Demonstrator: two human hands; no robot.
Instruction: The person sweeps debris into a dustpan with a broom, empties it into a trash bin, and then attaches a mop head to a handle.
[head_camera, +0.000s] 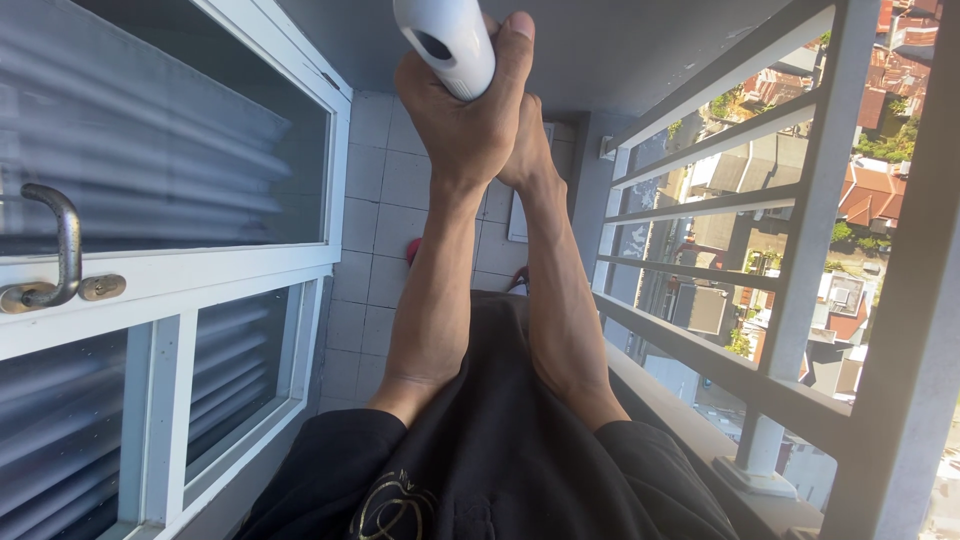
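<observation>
Both arms are stretched out ahead over the balcony, and the work in hand looks to be a holding or aiming stage with the smooth white plastic handheld device with a dark oval opening (447, 40). The left hand (465, 125) has its grip wrapped fully round the device's lower body, thumb pressed up along its right side, fingers closed tight with no gap showing. The right hand (527, 150) sits just behind and partly hidden by the left; it seems to lie against the left hand or the device's underside, but whether its grip is closed on anything I cannot tell. The device itself is at the top of the view, its upper end cut off by the frame edge (so what kind of tool it is stays unclear).

By my judgement, any further move calls for a steady two-handed hold, since the device is carried out at full reach and above the floor.

Around them: a white-framed glass door with a curved metal lever handle (55, 255) on the left, close beside the left arm; a grey metal balcony railing of horizontal bars (700, 205) on the right, near the right forearm, with rooftops far below. The white tiled end wall (385, 190) lies ahead, with a small red object (413, 250) low against it. The narrow gap between door and railing leaves little room to swing the arms sideways.
</observation>
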